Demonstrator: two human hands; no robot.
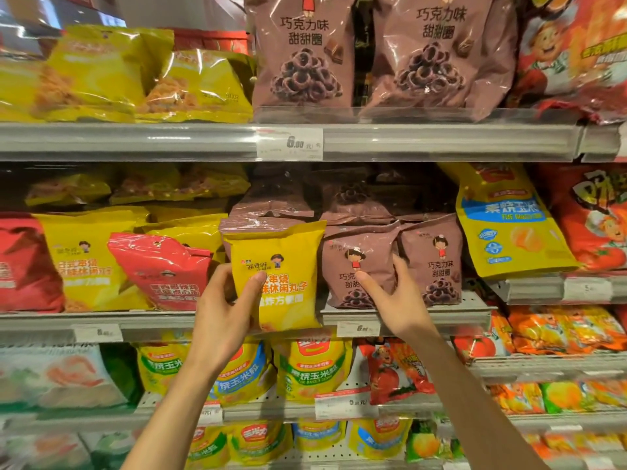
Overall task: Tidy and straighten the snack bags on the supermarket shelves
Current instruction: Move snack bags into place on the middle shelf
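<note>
Grey steel shelf [424,316], middle tier: brown bag [359,266] at its front edge, right hand [395,293] gripping it w/ thumb on the face. Yellow bag [285,279] pinched by left hand [225,310], out front of the brown stack. Risk: slick film slips, or nudged bags topple fwd.

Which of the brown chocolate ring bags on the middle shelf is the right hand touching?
The front-row brown bag next to the held yellow bag. The right hand grips it; its twin further right is untouched.
</note>
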